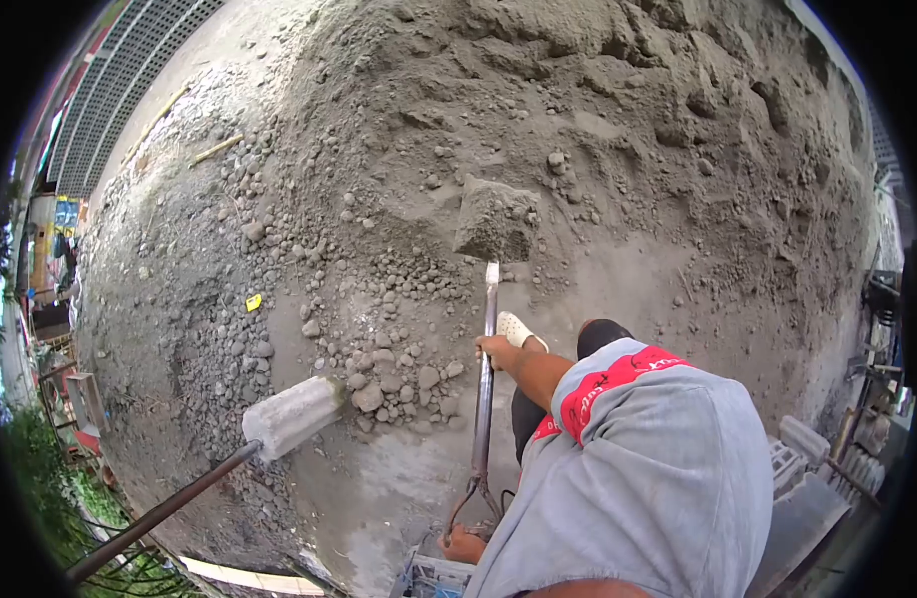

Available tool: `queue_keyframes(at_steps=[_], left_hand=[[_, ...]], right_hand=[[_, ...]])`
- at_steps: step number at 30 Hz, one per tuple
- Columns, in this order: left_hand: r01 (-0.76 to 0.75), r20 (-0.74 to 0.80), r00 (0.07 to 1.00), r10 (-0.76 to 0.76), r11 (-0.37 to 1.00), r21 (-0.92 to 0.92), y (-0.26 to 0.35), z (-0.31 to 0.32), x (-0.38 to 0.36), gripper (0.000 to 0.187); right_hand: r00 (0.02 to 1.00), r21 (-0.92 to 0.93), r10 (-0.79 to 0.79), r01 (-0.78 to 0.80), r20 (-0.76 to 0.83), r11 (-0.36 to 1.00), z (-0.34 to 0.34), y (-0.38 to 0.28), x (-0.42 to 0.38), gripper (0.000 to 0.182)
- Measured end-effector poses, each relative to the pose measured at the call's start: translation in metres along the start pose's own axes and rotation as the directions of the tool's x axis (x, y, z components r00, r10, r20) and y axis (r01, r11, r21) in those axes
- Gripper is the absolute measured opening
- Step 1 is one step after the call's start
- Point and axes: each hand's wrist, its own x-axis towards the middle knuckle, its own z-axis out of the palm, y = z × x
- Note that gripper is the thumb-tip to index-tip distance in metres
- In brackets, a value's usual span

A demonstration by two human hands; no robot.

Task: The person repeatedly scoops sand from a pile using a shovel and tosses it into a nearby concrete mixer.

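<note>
A shovel's metal shaft (484,399) runs up the middle of the head view to a square blade heaped with grey sand (496,221). My right hand (496,351) is closed around the shaft, partway down toward the blade. At the near end, my left hand (465,545) is closed at the shovel's split handle, partly hidden behind the grey shirt. The blade lies against the foot of a large sand pile (618,110). A white clog (518,329) shows just beyond my right hand.
A second shovel with a pale, crusted blade (294,417) lies left, its handle reaching the lower left. Loose stones (389,384) cover the middle ground. A yellow scrap (253,302) lies on gravel. Concrete blocks (802,439) stand right; metal grating (130,80) is upper left.
</note>
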Motion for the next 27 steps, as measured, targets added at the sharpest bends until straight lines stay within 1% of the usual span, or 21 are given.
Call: queue_keyframes(at_steps=[3, 5, 7, 8, 9, 10, 11, 12, 13, 14, 15, 16, 17, 18, 19, 20, 22, 24, 26, 27], left_hand=[[-0.228, 0.091, 0.971, 0.219, 0.968, 0.108, -0.005, -0.021, 0.022, 0.025], [-0.382, 0.175, 0.919, 0.355, 0.911, 0.157, 0.001, -0.024, 0.029, 0.025], [-0.489, 0.252, 0.859, 0.445, 0.859, 0.150, 0.019, -0.023, 0.022, 0.024], [-0.466, 0.287, 0.860, 0.422, 0.879, 0.101, 0.026, -0.020, 0.007, 0.023], [-0.436, 0.328, 0.858, 0.396, 0.898, 0.055, 0.037, -0.014, -0.013, 0.022], [-0.477, 0.362, 0.826, 0.432, 0.878, 0.042, 0.047, -0.010, -0.036, 0.022], [-0.463, 0.413, 0.808, 0.420, 0.886, 0.005, 0.056, -0.005, -0.062, 0.020], [-0.444, 0.471, 0.784, 0.405, 0.895, -0.031, 0.059, 0.004, -0.088, 0.019], [-0.485, 0.515, 0.738, 0.436, 0.874, -0.045, 0.055, 0.014, -0.112, 0.019], [-0.479, 0.557, 0.686, 0.468, 0.867, -0.138, 0.050, 0.022, -0.135, 0.019], [-0.460, 0.594, 0.630, 0.499, 0.857, -0.232, 0.045, 0.028, -0.158, 0.018], [-0.485, 0.632, 0.567, 0.528, 0.834, -0.263, 0.027, 0.048, -0.156, 0.018], [-0.492, 0.694, 0.422, 0.583, 0.791, -0.365, 0.002, 0.088, -0.141, 0.019], [-0.477, 0.734, 0.262, 0.627, 0.745, -0.466, -0.007, 0.120, -0.151, 0.020], [-0.317, 0.773, 0.342, 0.534, 0.840, -0.440, -0.004, 0.137, -0.202, 0.021], [-0.317, 0.798, 0.254, 0.546, 0.827, -0.464, 0.009, 0.139, -0.256, 0.021], [-0.360, 0.918, -0.004, 0.398, 0.856, -0.372, 0.037, 0.132, -0.370, 0.020], [-0.262, 0.860, -0.269, 0.433, 0.827, -0.498, 0.042, 0.134, -0.475, 0.016], [-0.191, 0.771, -0.510, 0.381, 0.824, -0.534, 0.051, 0.088, -0.590, 0.015], [-0.138, 0.686, -0.632, 0.359, 0.820, -0.556, 0.048, 0.072, -0.642, 0.016]], right_hand=[[0.995, 0.187, -0.044, 0.061, -0.090, 0.980, -0.033, 0.017, -0.038, 0.010], [0.983, 0.308, -0.067, 0.118, -0.171, 0.944, -0.065, 0.018, -0.073, 0.011], [0.969, 0.418, -0.076, 0.170, -0.234, 0.892, -0.106, 0.025, -0.088, 0.011], [0.965, 0.464, -0.080, 0.191, -0.249, 0.865, -0.126, 0.038, -0.081, 0.011], [0.954, 0.525, -0.053, 0.209, -0.297, 0.825, -0.149, 0.050, -0.057, 0.011], [0.939, 0.582, -0.021, 0.230, -0.344, 0.780, -0.177, 0.058, -0.045, 0.012], [0.929, 0.618, -0.018, 0.259, -0.369, 0.742, -0.212, 0.060, -0.050, 0.012], [0.934, 0.662, 0.005, 0.250, -0.358, 0.707, -0.253, 0.060, -0.057, 0.010], [0.939, 0.705, 0.027, 0.239, -0.344, 0.667, -0.295, 0.064, -0.066, 0.009], [0.945, 0.747, 0.040, 0.231, -0.326, 0.624, -0.334, 0.068, -0.077, 0.009], [0.935, 0.775, 0.035, 0.271, -0.353, 0.571, -0.376, 0.074, -0.089, 0.009], [0.922, 0.799, 0.015, 0.327, -0.387, 0.505, -0.420, 0.080, -0.103, 0.010], [0.901, 0.811, -0.008, 0.394, -0.434, 0.433, -0.470, 0.081, -0.120, 0.010], [0.874, 0.813, -0.028, 0.462, -0.485, 0.353, -0.519, 0.078, -0.141, 0.011], [0.820, 0.773, -0.015, 0.545, -0.572, 0.325, -0.562, 0.072, -0.186, 0.011], [0.786, 0.759, -0.009, 0.599, -0.618, 0.255, -0.604, 0.071, -0.233, 0.011], [0.702, 0.702, 0.046, 0.704, -0.711, 0.107, -0.686, 0.069, -0.328, 0.013], [0.628, 0.631, 0.068, 0.773, -0.775, 0.063, -0.751, 0.079, -0.443, 0.019], [0.503, 0.493, 0.041, 0.859, -0.864, -0.140, -0.833, 0.108, -0.516, 0.023], [0.398, 0.385, 0.026, 0.901, -0.917, -0.199, -0.862, 0.128, -0.563, 0.023]])
